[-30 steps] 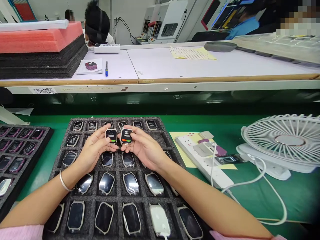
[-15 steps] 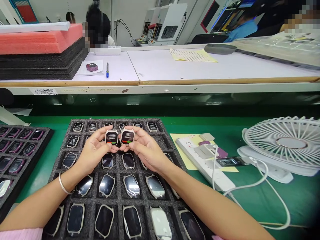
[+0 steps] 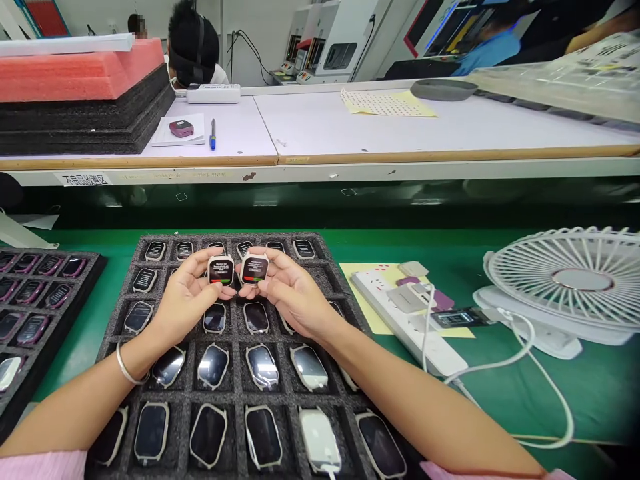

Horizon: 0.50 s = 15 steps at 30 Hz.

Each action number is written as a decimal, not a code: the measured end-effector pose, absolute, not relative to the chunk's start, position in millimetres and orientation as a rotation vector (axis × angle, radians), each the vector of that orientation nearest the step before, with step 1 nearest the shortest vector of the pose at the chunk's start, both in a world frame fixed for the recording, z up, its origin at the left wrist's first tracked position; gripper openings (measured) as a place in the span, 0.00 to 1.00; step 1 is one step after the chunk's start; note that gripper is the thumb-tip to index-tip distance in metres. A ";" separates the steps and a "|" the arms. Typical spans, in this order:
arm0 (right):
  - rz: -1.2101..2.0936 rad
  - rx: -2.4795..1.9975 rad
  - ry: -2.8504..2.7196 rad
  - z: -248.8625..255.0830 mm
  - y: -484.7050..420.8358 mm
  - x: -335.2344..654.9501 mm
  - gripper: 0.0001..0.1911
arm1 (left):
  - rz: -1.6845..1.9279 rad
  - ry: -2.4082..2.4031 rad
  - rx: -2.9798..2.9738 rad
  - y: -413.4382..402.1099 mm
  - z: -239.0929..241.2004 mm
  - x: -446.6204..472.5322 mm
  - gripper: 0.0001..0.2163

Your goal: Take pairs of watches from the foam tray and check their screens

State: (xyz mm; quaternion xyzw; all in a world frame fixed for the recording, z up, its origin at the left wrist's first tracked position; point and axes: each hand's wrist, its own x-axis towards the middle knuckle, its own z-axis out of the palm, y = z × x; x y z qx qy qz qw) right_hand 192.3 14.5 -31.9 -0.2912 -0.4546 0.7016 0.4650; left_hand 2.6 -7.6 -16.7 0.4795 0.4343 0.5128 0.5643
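Note:
My left hand (image 3: pixel 187 300) grips a smartwatch body (image 3: pixel 221 270) with a lit screen showing text and a red and green bar. My right hand (image 3: pixel 290 297) grips a second lit smartwatch body (image 3: pixel 255 268) right beside it. Both are held side by side above the far half of a black foam tray (image 3: pixel 235 390). Its pockets hold several more watch bodies, the far row lit, the nearer ones dark. A metal bangle (image 3: pixel 126 363) sits on my left wrist.
A second foam tray (image 3: pixel 75 293) of purple watch bodies lies at left. At right are a white power strip (image 3: pixel 405 317) with plugs and cable, and a white desk fan (image 3: pixel 570 280). A raised shelf (image 3: pixel 350 127) behind carries foam sheets, a pen, paper. Another person sits beyond it.
My hands stay almost where they were, holding the two watches together. The view has shifted slightly.

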 end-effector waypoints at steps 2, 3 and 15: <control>1.723 -0.708 -1.117 -32.0 14.5 192.2 0.22 | 1.207 1.007 1.128 -8.0 -16.4 2.8 0.22; 1.722 -0.704 -1.117 -32.0 14.5 192.2 0.23 | 1.208 1.005 1.126 -8.2 -16.1 2.9 0.22; 1.717 -0.700 -1.104 -29.7 13.6 190.2 0.24 | 1.199 1.013 1.132 -8.8 -13.6 4.1 0.22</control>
